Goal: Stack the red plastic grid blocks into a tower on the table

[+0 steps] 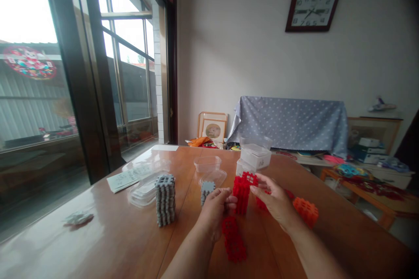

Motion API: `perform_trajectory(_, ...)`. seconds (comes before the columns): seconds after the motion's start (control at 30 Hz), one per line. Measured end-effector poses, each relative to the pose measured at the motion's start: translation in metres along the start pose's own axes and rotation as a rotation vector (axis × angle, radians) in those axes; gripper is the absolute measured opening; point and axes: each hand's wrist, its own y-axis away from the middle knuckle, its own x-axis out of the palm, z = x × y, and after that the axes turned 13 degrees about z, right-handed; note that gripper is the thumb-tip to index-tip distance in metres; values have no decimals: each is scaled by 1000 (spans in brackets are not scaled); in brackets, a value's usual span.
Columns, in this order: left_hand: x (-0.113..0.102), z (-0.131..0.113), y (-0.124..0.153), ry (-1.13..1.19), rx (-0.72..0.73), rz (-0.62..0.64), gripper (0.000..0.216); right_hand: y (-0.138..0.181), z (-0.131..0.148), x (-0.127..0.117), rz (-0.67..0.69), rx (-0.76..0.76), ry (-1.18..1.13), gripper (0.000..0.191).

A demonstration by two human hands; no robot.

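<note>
My left hand (216, 207) and right hand (273, 198) pinch the red stack (241, 192); it looks light, stiff and topple-prone, so I'd grip its sides low.

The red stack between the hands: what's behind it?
Behind the red stack stand white boxes and clear tubs. More red pieces lie behind the right hand, mostly covered by it.
</note>
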Motion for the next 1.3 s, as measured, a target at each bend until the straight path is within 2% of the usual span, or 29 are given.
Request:
perform_trajectory(0.33,-4,3,-3,-66,31,-26,36,-26,-9,0,66,24,30,59)
perform_trajectory(0.53,-2,2,-1,-106,24,-19,35,-29,-14,0,105,40,8,63)
perform_trajectory(0.67,0,-1,1,-105,19,-38,34,-26,-14,1,77,48,-22,69)
perform_trajectory(0.73,1,-2,1,-101,29,-48,33,-21,-12,1,22,47,-34,63)
perform_trajectory(0.83,1,-2,1,-109,55,-69,32,-9,-1,1,-29,25,-23,44)
perform_trajectory(0.9,2,-2,2,-136,74,-93,31,2,11,5,58,-8,-5,35)
perform_trajectory(1.0,3,-4,2,-185,113,-126,31,21,27,14,367,-38,26,31)
perform_trajectory(1.13,3,-6,4,-203,155,-127,32,43,41,29,658,108,246,26)
perform_trajectory(1.23,3,-7,4,-199,154,-109,33,54,49,38,745,142,491,33)
perform_trajectory(1.3,3,-7,4,-203,149,-107,34,58,55,45,735,119,603,40)
